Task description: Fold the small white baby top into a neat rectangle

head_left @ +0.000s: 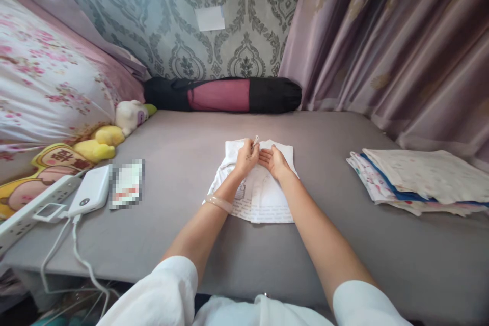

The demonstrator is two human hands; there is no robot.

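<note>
A small white printed garment (pixel 267 204) lies on the grey surface in front of me, with a drawing and lines of lettering on its lower part. At its upper middle my left hand (pixel 247 158) is closed, pinching a narrow pale bit of cloth that pokes up above the fingers; it seems to be part of the garment. My right hand (pixel 274 162) rests just beside it over the garment's right side, palm turned inward and fingers stretched out, holding nothing. A pale bangle (pixel 218 204) circles my left forearm.
Folded cloths (pixel 428 175) lie stacked at right. A white power bank (pixel 90 189), a power strip (pixel 38 209), cables and a blurred packet (pixel 128 183) are at left, near plush toys (pixel 95 150). A black-and-pink rolled bag (pixel 221 94) lies along the wall.
</note>
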